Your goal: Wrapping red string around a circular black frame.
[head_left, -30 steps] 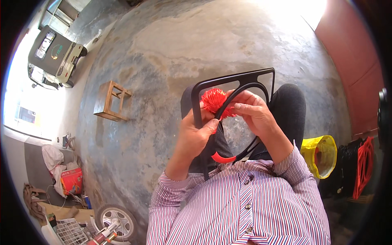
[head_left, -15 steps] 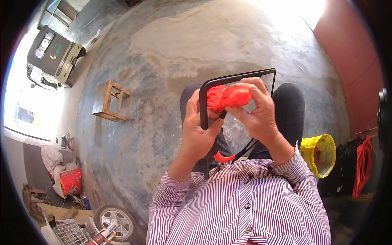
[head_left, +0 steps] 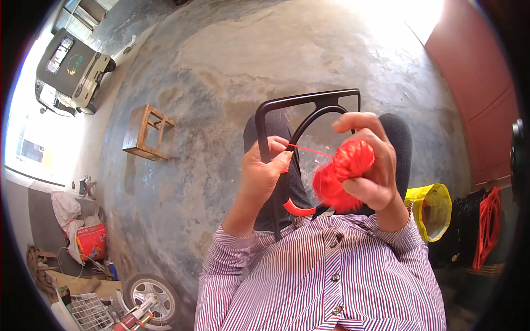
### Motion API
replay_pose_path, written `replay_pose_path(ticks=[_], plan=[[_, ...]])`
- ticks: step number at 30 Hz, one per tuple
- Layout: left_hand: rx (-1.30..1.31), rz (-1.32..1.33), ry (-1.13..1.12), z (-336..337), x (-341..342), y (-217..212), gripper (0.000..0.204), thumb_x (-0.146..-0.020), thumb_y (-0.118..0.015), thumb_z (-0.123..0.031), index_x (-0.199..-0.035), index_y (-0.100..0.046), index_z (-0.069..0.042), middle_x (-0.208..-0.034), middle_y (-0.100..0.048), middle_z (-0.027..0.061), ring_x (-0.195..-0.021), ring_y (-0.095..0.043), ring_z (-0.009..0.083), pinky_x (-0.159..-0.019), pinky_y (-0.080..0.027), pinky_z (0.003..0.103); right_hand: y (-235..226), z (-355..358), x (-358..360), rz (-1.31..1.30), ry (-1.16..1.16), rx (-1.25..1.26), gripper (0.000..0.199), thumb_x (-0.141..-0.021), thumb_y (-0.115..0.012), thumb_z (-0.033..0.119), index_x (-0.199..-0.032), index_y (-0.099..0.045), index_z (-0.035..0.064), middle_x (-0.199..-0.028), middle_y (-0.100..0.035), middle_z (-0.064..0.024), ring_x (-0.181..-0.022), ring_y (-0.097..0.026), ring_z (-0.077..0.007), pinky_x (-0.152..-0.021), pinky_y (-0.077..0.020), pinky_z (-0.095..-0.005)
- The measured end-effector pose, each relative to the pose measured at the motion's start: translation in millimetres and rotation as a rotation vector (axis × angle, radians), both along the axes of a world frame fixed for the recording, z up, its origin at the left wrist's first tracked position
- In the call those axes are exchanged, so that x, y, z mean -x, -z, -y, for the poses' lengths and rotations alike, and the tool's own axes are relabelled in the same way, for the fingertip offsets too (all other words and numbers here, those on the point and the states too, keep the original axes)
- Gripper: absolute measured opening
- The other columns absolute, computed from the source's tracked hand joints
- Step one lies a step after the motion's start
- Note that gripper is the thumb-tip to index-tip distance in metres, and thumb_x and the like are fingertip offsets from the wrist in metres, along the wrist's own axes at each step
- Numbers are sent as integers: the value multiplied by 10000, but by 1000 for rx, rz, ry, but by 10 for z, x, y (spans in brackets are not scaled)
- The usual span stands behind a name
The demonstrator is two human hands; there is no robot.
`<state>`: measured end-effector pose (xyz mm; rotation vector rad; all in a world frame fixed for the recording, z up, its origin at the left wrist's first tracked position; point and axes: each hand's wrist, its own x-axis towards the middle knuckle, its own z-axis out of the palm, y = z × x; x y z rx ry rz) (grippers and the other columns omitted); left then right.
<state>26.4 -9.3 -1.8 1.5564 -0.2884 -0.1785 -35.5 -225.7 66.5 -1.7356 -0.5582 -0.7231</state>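
Note:
A black tubular frame (head_left: 298, 101) with a curved inner hoop (head_left: 305, 124) rests over my lap. My right hand (head_left: 385, 171) is closed around a bundle of bright red cord (head_left: 349, 171), slightly blurred. From the bundle one strand (head_left: 310, 149) runs taut to my left hand (head_left: 259, 175). There the thumb and fingertips pinch it against the hoop, beside the frame's left bar. A bit of red shows under my left thumb. Lower on the hoop sits a section wrapped in red (head_left: 298, 208).
A small wooden stool (head_left: 144, 132) lies on the concrete floor at left, with a parked three-wheeler (head_left: 72, 69) beyond. A wheel (head_left: 155, 300) and a red bag (head_left: 91, 243) are at lower left. At right are a yellow bag (head_left: 415, 212) and a hanging red cord bunch (head_left: 488, 229).
My right hand has drawn the cord bundle right and toward me, off the frame's left side, and a stretched strand now shows. The frame has shifted slightly left.

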Motion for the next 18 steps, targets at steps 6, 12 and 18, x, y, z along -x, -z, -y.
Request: replay_pose_path(ticks=[6, 12, 18], plan=[[43, -286, 79, -86, 9, -146, 131, -960, -617, -93, -1043, -614, 8, -819, -697, 123, -658, -653, 151, -623, -536, 274, 440, -76, 189, -603, -697, -716, 512, -889, -679, 302, -1242, -467, -3, -1068, -640, -151, -966, -651, -222, -910, -495, -347], [59, -273, 116, -139, -11, -143, 134, -978, -599, -124, -1012, -604, 5, -771, -691, 129, -628, -646, 162, -595, -534, 271, 614, -203, 338, -770, -605, -566, 500, -931, -672, 344, -1252, -500, 2, -1056, -600, -54, -1008, -583, -126, -892, -468, -279], [149, -299, 22, -413, -90, -48, 175, -977, -609, -175, -961, -595, -1, -740, -676, 137, -596, -629, 174, -578, -526, 274, 868, 64, 300, -708, -271, -709, 438, -934, -659, 265, -1258, -536, -4, -1033, -613, -25, -903, -592, -91, -805, -488, -257]])
